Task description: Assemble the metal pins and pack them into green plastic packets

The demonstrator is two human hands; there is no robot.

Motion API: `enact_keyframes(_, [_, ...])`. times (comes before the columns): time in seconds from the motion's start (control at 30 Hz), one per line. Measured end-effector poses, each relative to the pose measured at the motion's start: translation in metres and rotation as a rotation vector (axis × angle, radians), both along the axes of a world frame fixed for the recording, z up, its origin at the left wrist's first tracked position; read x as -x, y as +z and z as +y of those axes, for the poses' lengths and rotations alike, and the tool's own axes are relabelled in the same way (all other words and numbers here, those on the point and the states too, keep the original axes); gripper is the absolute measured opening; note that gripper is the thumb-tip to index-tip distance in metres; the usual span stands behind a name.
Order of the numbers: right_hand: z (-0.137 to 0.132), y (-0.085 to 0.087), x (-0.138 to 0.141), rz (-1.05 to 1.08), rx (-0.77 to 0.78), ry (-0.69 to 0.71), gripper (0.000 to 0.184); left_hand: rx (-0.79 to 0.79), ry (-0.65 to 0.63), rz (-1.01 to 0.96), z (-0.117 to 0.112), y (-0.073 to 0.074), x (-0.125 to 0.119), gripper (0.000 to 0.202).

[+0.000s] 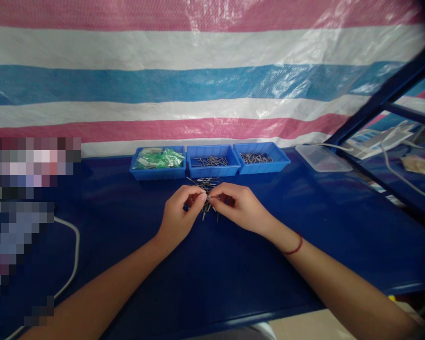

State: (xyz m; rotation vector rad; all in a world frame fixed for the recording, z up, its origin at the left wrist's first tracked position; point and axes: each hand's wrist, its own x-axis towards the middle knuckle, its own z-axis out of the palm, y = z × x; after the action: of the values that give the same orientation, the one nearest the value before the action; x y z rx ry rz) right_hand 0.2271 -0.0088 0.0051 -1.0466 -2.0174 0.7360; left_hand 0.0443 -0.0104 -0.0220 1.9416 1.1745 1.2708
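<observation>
My left hand and my right hand meet above a loose pile of thin metal pins on the blue table. Thumb and fingertips of each hand are pinched together. Between them a small metal piece shows, mostly covered by the fingers; its exact kind is too small to make out. Just behind the pile stand the middle blue bin, holding more thin metal pins, and the right blue bin, with short metal pieces in it.
Green-and-clear plastic packets fill the left blue bin. A clear plastic lid lies at the back right, near a dark metal frame. Striped sheeting hangs behind the table. A white cable runs along the left.
</observation>
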Motion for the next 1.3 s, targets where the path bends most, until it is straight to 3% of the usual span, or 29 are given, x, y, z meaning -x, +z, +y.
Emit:
enact_keyframes(0.4, [-0.003, 0.003, 0.000, 0.151, -0.002, -0.148, 0.003, 0.053, -0.039, 0.005, 0.001, 0.000, -0.001, 0.010])
enact_keyframes(0.67, [-0.005, 0.007, 0.001, 0.178, 0.008, -0.185, 0.012, 0.058, -0.053, 0.022, 0.002, 0.002, -0.002, 0.015])
enact_keyframes(0.77, [0.009, 0.005, -0.013, 0.267, -0.017, -0.331, 0.018, 0.088, -0.044, -0.057, 0.002, -0.001, -0.002, 0.025])
enact_keyframes(0.9, [0.038, 0.000, -0.054, 0.276, -0.128, -0.693, 0.026, 0.110, -0.056, -0.063, 0.002, -0.004, -0.001, 0.027])
enact_keyframes(1.03, [0.059, -0.006, -0.096, 0.048, -0.198, -0.962, 0.030, 0.112, -0.069, -0.009, 0.001, -0.002, 0.000, 0.025])
enact_keyframes(1.17, [0.061, -0.007, -0.106, -0.020, -0.206, -1.007, 0.029, 0.048, -0.102, 0.032, 0.000, 0.002, 0.001, 0.020])
enact_keyframes(1.3, [0.053, -0.002, -0.085, -0.004, -0.192, -0.920, 0.024, -0.062, -0.176, 0.166, -0.004, 0.010, 0.001, 0.009])
